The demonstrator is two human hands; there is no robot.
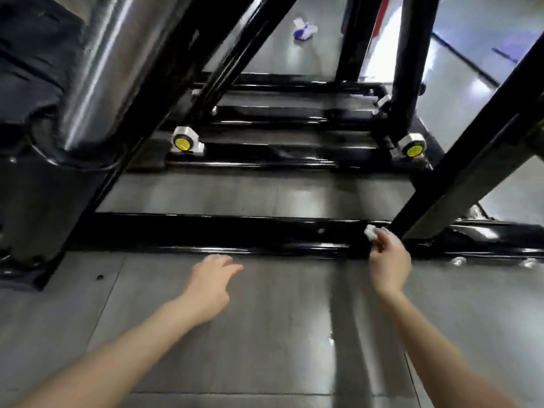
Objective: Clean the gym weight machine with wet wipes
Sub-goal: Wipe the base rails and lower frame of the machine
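Note:
The black weight machine frame fills the view, with a low cross bar [223, 234] lying on the grey floor in front of me. My right hand [388, 260] pinches a small crumpled white wet wipe [370, 232] against the bar's right end, where a slanted upright [459, 184] meets it. My left hand [213, 278] hovers over the floor just before the bar, fingers relaxed and holding nothing.
A wipes packet [304, 28], white and purple, lies on the floor beyond the frame. Two yellow-capped knobs [183, 141] [413, 149] sit on the rear rails. A wide shiny post [100, 72] and dark padding [32, 60] rise at left.

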